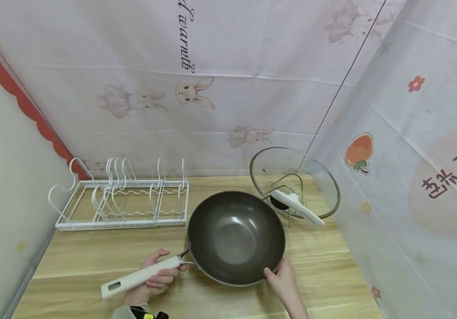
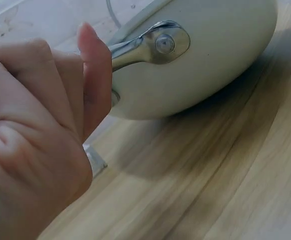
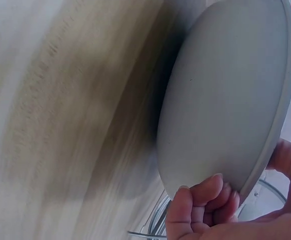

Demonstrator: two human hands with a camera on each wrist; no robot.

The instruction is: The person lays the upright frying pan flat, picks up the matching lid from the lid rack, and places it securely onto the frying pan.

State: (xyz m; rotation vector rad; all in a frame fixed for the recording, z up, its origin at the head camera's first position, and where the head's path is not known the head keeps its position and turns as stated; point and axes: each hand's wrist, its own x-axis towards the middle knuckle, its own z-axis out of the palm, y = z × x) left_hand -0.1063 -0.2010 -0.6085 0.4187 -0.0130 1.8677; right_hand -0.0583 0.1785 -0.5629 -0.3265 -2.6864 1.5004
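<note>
A wok (image 1: 236,239), dark inside and pale outside, is held over the front middle of the wooden table. My left hand (image 1: 154,277) grips its cream handle (image 1: 140,277) from below, near the metal bracket (image 2: 158,45) that the left wrist view shows riveted to the pan wall. At the near right rim my right hand (image 1: 282,281) pinches the wok's edge, thumb on the inside. Its curled fingers (image 3: 205,200) press the pale outer wall in the right wrist view. The wok's underside shows close over the tabletop, with a shadow beneath.
A white wire rack (image 1: 122,226) with upright loops stands at the back left. Behind the wok on the right, a glass lid (image 1: 324,177) with a white handle leans on a small wire stand (image 1: 290,217). Printed cloth walls (image 1: 220,155) enclose the table's back and sides.
</note>
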